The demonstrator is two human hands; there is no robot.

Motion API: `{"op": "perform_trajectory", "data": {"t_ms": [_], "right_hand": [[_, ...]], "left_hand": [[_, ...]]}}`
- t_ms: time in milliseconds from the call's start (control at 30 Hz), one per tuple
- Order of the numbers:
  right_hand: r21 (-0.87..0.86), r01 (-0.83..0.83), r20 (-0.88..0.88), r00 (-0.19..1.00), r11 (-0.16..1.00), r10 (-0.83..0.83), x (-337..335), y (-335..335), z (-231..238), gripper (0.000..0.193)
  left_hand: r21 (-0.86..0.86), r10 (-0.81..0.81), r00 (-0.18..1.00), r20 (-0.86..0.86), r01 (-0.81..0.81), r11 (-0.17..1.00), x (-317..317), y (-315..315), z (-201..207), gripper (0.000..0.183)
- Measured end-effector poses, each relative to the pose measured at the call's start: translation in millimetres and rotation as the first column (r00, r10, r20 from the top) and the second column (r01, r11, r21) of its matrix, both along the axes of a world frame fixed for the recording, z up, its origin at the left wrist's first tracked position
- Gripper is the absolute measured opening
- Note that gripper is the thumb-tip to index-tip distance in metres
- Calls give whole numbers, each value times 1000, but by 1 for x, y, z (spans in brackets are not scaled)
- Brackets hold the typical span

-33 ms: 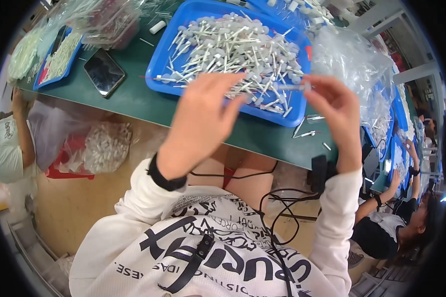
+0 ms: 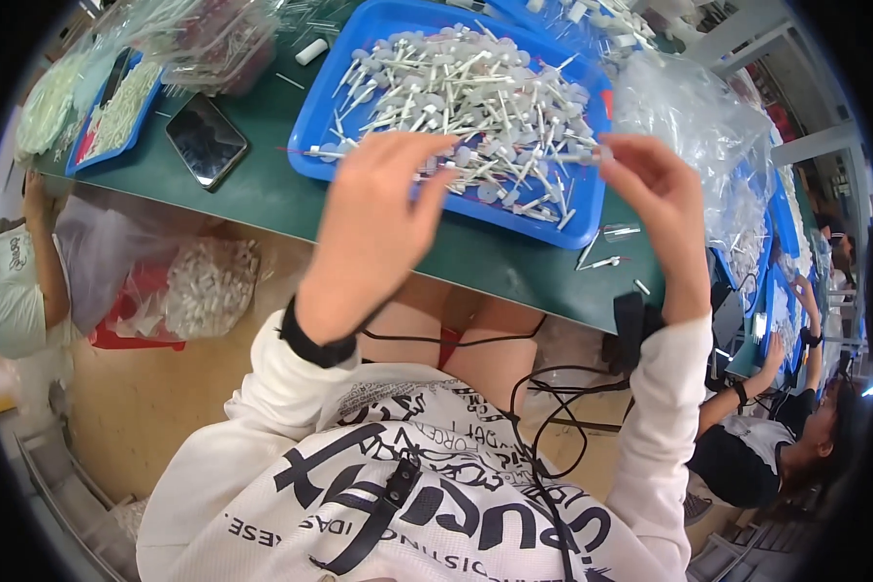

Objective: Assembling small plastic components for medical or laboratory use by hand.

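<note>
A blue tray (image 2: 296, 145) on the green table holds a heap of slim white plastic sticks with translucent round caps (image 2: 466, 87). Over its near left part, my left hand (image 2: 373, 213) hovers with thumb and forefinger apart; nothing shows between them, though its other fingers are partly hidden. At the tray's right edge, my right hand (image 2: 662, 194) pinches the end of one capped plastic stick (image 2: 580, 157), which points left over the heap. A few loose thin pieces (image 2: 603, 262) lie on the table just below my right hand.
Left of the tray lies a phone (image 2: 207, 143), with a smaller blue tray (image 2: 131, 116) beyond it. Clear plastic bags (image 2: 689, 126) crowd the right side. A black cable (image 2: 563, 407) hangs near my lap. Co-workers sit at left and right (image 2: 757, 446).
My left hand has drawn a little left, away from the heap's middle. The right hand has shifted slightly farther from me, still pinching the capped plastic stick.
</note>
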State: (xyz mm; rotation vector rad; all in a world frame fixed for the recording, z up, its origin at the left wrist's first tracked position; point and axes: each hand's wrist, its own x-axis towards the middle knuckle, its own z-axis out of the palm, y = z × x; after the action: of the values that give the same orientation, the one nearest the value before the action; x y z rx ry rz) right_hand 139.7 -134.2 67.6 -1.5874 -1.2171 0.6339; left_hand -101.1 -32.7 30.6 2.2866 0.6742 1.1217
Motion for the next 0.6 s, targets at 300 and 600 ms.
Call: {"op": "perform_trajectory", "data": {"t_ms": [300, 600], "right_hand": [[205, 301, 655, 665, 931, -359, -6, 41, -33, 22], [169, -114, 853, 515, 979, -87, -52, 66, -56, 3]], "left_hand": [[256, 82, 970, -230, -21, 966, 6, 21, -13, 9], [291, 175, 904, -391, -59, 955, 13, 25, -28, 12]]}}
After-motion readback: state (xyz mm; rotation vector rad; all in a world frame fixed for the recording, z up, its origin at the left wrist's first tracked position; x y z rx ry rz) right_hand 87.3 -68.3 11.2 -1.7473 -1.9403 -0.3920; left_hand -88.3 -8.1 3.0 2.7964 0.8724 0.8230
